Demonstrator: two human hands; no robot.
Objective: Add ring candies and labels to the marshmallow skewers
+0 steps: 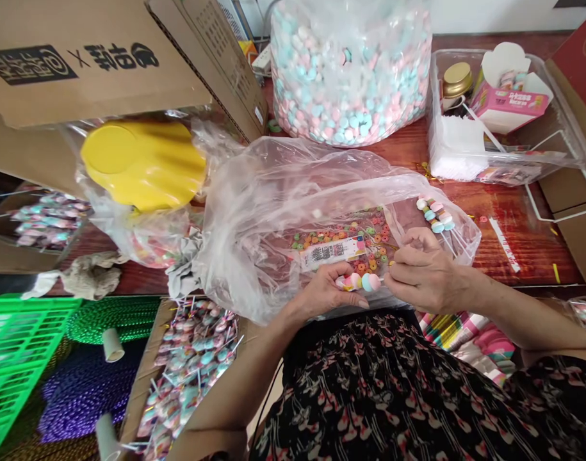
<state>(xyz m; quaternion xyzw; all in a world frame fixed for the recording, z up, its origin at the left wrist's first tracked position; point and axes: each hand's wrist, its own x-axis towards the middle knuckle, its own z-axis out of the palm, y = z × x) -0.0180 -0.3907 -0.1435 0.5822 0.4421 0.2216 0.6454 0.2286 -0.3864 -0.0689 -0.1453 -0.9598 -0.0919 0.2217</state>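
Note:
My left hand (321, 291) is closed around a marshmallow skewer (368, 282) with pastel pink, blue and yellow pieces, its end pointing right. Just beside that end, my right hand (424, 275) is curled in a pinch; what its fingers hold is hidden. Beneath both hands lies a large clear plastic bag (268, 192), spread over the table. Colourful cereal rings (369, 221) and a printed label strip (333, 250) show there. Finished-looking marshmallow skewers (435, 214) rest on the plastic, to the upper right of my right hand.
At the back stands a big bag of pastel marshmallows (350, 77). A clear bin (508, 157) holds a pink box and a gold-lidded jar. On the left are a yellow bowl (143, 163), a cardboard box (95, 57), wrapped skewers (191, 365) and purple spooled cord (86, 397).

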